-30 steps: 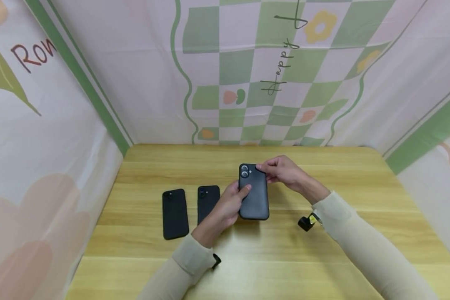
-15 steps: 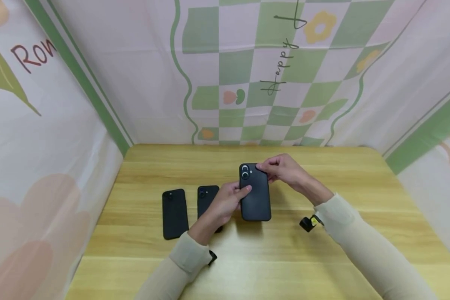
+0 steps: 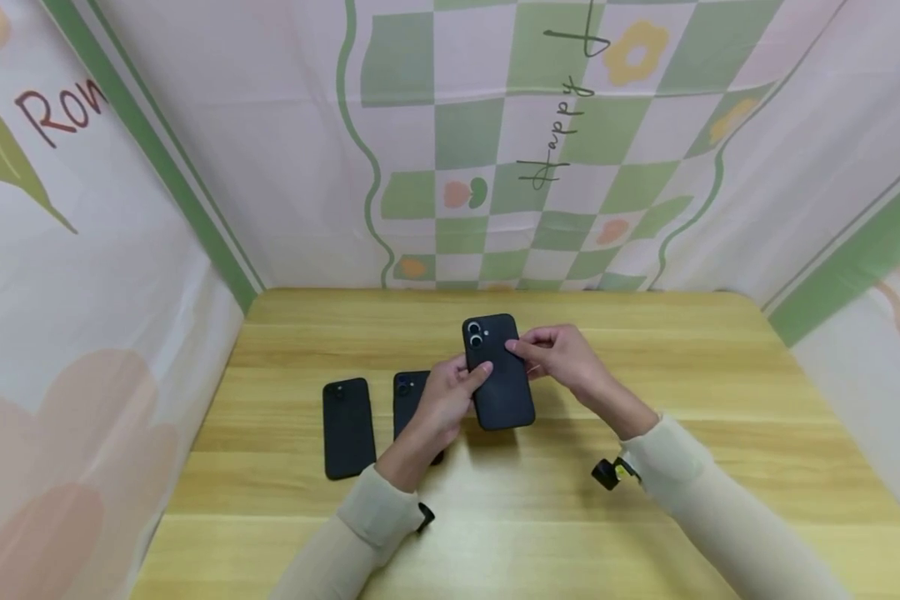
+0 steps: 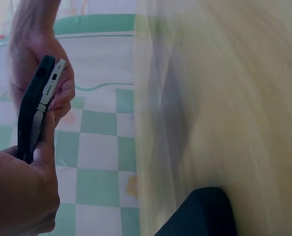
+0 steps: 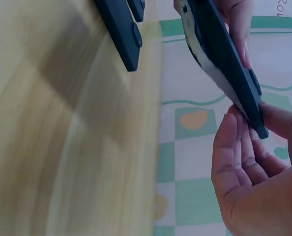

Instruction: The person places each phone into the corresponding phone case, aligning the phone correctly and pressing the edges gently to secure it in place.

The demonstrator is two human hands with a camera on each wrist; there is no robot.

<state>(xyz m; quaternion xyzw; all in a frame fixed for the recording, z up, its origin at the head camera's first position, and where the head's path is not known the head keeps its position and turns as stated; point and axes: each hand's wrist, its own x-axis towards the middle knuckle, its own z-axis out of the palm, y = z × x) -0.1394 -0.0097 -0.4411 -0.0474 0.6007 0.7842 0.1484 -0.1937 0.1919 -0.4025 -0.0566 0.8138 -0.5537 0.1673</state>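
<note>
Above the table, my left hand (image 3: 442, 402) grips a phone in a black case (image 3: 504, 393), thumb across the back and fingers beneath. With thumb and fingers, my right hand (image 3: 570, 358) pinches its upper right edge. Two camera rings show at its top left. In the left wrist view, the pale phone edge (image 4: 54, 77) with its charging port sticks out of the black case (image 4: 32, 98) at the bottom end. A light strip of the phone's side (image 5: 210, 69) also shows along the case in the right wrist view.
Left of my hands, two black phone-shaped things lie camera side up: one fully visible (image 3: 348, 429), the other (image 3: 408, 402) partly under my left hand and forearm. They rest on a wooden table (image 3: 540, 533). A patterned curtain (image 3: 465, 133) hangs behind its far edge.
The cased phone has shifted slightly up and left and now tilts, its top leaning left. My right hand's grip has slid from the top corner down along the right edge.
</note>
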